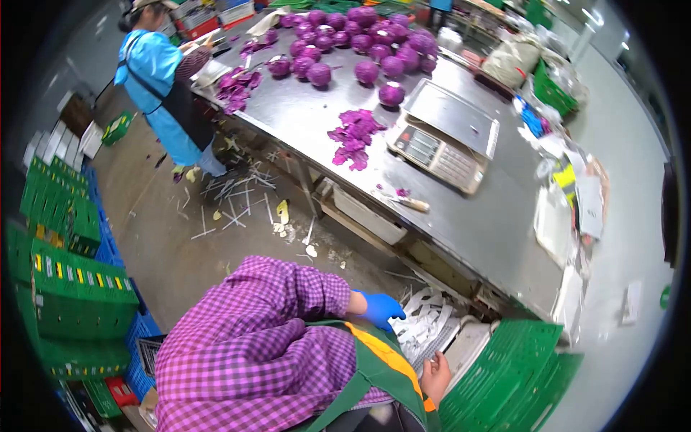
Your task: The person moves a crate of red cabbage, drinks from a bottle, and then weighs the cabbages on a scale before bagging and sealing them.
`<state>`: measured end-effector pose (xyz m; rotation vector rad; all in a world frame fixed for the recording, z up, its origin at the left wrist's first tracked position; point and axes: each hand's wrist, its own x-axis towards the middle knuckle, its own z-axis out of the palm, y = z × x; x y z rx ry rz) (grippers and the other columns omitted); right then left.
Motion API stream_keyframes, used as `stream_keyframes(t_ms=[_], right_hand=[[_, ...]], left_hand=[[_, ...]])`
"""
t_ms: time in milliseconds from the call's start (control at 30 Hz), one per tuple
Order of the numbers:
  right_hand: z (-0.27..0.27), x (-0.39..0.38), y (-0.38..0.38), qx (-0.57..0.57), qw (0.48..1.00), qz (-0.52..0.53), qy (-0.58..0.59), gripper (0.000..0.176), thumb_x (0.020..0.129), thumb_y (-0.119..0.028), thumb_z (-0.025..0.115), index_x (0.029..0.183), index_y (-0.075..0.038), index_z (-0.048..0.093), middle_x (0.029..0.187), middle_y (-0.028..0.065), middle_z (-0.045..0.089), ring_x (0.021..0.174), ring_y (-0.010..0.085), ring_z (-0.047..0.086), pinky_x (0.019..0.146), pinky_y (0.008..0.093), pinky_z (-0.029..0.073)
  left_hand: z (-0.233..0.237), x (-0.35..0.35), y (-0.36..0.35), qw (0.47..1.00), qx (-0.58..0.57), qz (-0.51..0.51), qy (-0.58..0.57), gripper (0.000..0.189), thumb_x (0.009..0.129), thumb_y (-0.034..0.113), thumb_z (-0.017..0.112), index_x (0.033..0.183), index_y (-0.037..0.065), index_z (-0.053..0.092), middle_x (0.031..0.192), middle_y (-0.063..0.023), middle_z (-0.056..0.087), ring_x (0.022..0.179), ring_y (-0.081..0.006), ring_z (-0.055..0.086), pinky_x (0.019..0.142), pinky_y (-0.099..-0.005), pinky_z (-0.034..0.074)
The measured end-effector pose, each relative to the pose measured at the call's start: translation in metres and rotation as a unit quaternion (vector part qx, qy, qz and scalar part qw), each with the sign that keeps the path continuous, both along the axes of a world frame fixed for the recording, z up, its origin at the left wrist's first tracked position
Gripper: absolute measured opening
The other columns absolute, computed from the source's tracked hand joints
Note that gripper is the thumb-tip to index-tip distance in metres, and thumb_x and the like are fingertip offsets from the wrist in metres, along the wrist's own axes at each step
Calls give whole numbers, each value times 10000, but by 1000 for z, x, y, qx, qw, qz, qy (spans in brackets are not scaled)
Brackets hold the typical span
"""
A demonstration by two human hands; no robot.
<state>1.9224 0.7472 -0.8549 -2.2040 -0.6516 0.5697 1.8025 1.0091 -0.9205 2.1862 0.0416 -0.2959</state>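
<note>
My left hand (381, 310), in a blue glove, reaches in at the edge of a heap of white strips (423, 322). Its fingers are bent together, and what lies between them, if anything, is hidden. The strips fill a grey crate (440, 343) low beside the table. Bare and curled closed, my right hand (435, 379) is at the near side of this crate. A small pale bit shows at its fingertips, too small to name.
Purple cabbages (367, 70), loose leaves (354, 135), a scale (445, 137) and a knife (412, 202) lie on the metal table (497, 223). Green crates (504, 374) stand at my right, more crates (79, 288) at left. A co-worker (162, 86) stands across; scraps (241, 191) litter the floor.
</note>
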Motion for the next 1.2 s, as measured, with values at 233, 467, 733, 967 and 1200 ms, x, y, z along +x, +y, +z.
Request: stream_keyframes(t_ms=[233, 467, 733, 967, 1200], right_hand=[[10, 47, 136, -31, 967, 242, -78, 321, 787, -47, 644, 1094, 34, 596, 893, 169, 644, 721, 208, 630, 669, 312, 512], [30, 87, 297, -15, 964, 247, -100, 320, 800, -71, 633, 1104, 18, 585, 903, 167, 637, 705, 225, 651, 682, 330, 520], [34, 87, 480, 69, 913, 392, -95, 244, 805, -52, 617, 1041, 10, 621, 885, 156, 654, 727, 233, 653, 677, 318, 509], [48, 12, 587, 73, 866, 494, -39, 232, 798, -67, 650, 1020, -2, 632, 853, 147, 655, 707, 236, 649, 667, 309, 511], [39, -96, 697, -4, 888, 456, -53, 220, 803, -72, 646, 1017, -20, 635, 826, 131, 646, 685, 223, 644, 631, 307, 505]], left_hand=[[-18, -65, 57, 977, -33, 211, -21, 579, 794, 361, 659, 1266, 57, 521, 1140, -190, 608, 1027, -346, 590, 891, -412, 462], [6, -91, 122, 909, -147, 389, 21, 589, 838, 341, 635, 1314, 36, 470, 1235, -189, 567, 1095, -305, 583, 944, -385, 452], [24, -100, 201, 821, -132, 556, -15, 516, 857, 228, 645, 1305, 30, 482, 1166, -144, 617, 1065, -225, 601, 932, -343, 464], [22, -149, 297, 667, -295, 674, -118, 364, 881, 136, 628, 1218, 13, 565, 1115, -88, 639, 1009, -149, 593, 901, -285, 472], [-5, -245, 632, 605, -124, 749, -239, 567, 822, 197, 695, 1329, 72, 471, 1193, -153, 586, 1088, -223, 569, 896, -338, 472]])
